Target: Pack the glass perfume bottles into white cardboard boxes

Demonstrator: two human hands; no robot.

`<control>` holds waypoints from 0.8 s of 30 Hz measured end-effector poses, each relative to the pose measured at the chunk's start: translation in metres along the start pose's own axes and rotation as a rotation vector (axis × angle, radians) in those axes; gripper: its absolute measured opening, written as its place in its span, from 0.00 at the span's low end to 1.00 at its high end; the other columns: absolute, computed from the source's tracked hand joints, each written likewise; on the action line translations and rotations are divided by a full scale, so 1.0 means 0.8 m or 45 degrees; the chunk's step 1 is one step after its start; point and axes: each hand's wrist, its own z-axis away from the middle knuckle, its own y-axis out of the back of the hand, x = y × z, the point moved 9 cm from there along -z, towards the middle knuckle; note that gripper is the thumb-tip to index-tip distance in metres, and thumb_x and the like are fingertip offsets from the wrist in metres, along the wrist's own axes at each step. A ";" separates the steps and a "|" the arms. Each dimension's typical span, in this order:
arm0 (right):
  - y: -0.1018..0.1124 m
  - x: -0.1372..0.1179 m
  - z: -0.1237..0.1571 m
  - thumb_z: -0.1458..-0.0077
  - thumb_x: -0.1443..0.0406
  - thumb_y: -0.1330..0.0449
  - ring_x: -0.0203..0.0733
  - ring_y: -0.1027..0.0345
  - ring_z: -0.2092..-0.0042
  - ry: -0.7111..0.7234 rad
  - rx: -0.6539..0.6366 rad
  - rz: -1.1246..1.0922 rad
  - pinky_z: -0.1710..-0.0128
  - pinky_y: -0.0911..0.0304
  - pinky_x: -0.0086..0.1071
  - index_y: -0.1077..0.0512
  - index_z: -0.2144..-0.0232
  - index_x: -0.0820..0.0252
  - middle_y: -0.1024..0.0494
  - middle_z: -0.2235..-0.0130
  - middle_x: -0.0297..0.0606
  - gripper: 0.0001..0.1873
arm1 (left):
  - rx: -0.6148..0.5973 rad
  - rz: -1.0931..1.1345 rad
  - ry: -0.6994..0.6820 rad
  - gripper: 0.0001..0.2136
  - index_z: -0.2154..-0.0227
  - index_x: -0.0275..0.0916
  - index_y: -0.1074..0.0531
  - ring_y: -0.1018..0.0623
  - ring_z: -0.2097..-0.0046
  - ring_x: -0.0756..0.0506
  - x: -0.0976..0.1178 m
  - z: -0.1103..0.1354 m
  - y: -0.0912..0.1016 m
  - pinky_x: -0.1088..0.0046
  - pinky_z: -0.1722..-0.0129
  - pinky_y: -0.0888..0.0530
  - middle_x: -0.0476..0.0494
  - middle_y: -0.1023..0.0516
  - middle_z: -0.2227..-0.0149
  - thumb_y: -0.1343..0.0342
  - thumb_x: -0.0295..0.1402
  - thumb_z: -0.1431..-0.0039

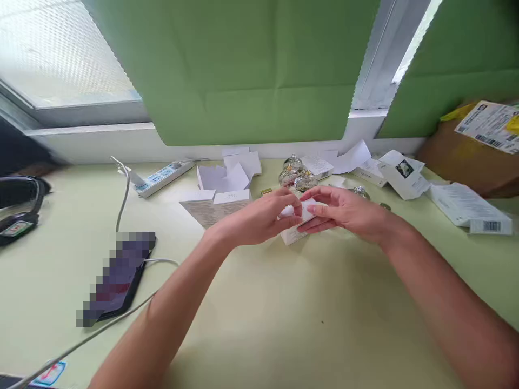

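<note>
A small white cardboard box (292,235) is between my two hands, just above or on the table in the middle of the view. My left hand (267,215) pinches it from the left, with thumb and fingers curled at its top. From the right, my right hand (351,212) grips the same box, thumb on the near top face and fingers around the side. What lies inside the box is hidden by my fingers. Just behind it stand several clear, rounded glass bottles (306,182) with gold-coloured necks. Two stacks of folded white cartons (232,199) are left of my left hand.
Loose white papers (242,162) and printed white cartons (405,173) lie along the back. A power strip (165,177), a cabled phone (121,278) and headphones (20,208) are on the left. The cable passes by my left forearm. A brown parcel (458,154) sits at back right.
</note>
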 end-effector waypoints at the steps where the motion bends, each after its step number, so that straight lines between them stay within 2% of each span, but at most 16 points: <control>1: 0.000 0.002 0.000 0.38 0.60 0.38 0.45 0.19 0.56 -0.010 0.002 -0.013 0.49 0.24 0.37 0.31 0.51 0.53 0.22 0.48 0.41 0.14 | -0.011 -0.005 -0.001 0.10 0.57 0.41 0.31 0.27 0.61 0.48 0.001 0.000 -0.002 0.70 0.62 0.32 0.43 0.30 0.52 0.54 0.39 0.30; 5: -0.001 0.004 -0.003 0.38 0.60 0.37 0.45 0.18 0.56 0.001 0.013 -0.030 0.48 0.24 0.39 0.30 0.52 0.53 0.23 0.46 0.40 0.13 | -0.018 -0.033 -0.012 0.09 0.57 0.41 0.32 0.28 0.63 0.48 0.004 0.000 -0.006 0.71 0.64 0.32 0.42 0.31 0.52 0.55 0.37 0.30; 8: -0.002 -0.001 -0.003 0.38 0.58 0.38 0.45 0.18 0.57 0.066 0.033 0.009 0.49 0.24 0.40 0.30 0.51 0.51 0.21 0.49 0.38 0.14 | 0.017 -0.054 -0.017 0.08 0.57 0.41 0.34 0.29 0.65 0.48 0.004 0.000 -0.003 0.71 0.66 0.33 0.43 0.31 0.55 0.56 0.35 0.31; 13: -0.013 -0.004 -0.004 0.39 0.54 0.38 0.46 0.19 0.56 0.083 -0.010 0.013 0.48 0.24 0.43 0.31 0.50 0.50 0.21 0.48 0.37 0.17 | 0.060 -0.053 -0.008 0.07 0.56 0.42 0.33 0.33 0.70 0.50 0.000 -0.003 0.006 0.73 0.69 0.35 0.45 0.30 0.59 0.50 0.30 0.36; 17: -0.019 0.005 -0.007 0.37 0.59 0.38 0.48 0.21 0.51 0.023 -0.093 -0.210 0.44 0.27 0.45 0.32 0.50 0.54 0.23 0.46 0.40 0.15 | 0.016 0.053 0.003 0.08 0.55 0.42 0.33 0.33 0.71 0.52 -0.006 -0.003 0.008 0.73 0.69 0.34 0.45 0.30 0.58 0.52 0.36 0.32; 20: -0.019 0.008 -0.009 0.38 0.62 0.37 0.48 0.21 0.52 0.004 -0.114 -0.304 0.44 0.27 0.46 0.34 0.51 0.56 0.21 0.49 0.41 0.15 | -0.017 0.081 -0.040 0.11 0.52 0.44 0.34 0.31 0.71 0.52 -0.007 -0.002 0.004 0.73 0.69 0.33 0.44 0.29 0.56 0.49 0.42 0.32; 24: -0.021 0.009 -0.010 0.41 0.62 0.34 0.47 0.20 0.53 -0.010 -0.126 -0.328 0.44 0.28 0.47 0.34 0.52 0.56 0.20 0.52 0.39 0.17 | 0.022 0.006 -0.171 0.10 0.51 0.44 0.33 0.28 0.66 0.50 0.001 -0.004 0.000 0.73 0.65 0.32 0.42 0.30 0.51 0.48 0.39 0.33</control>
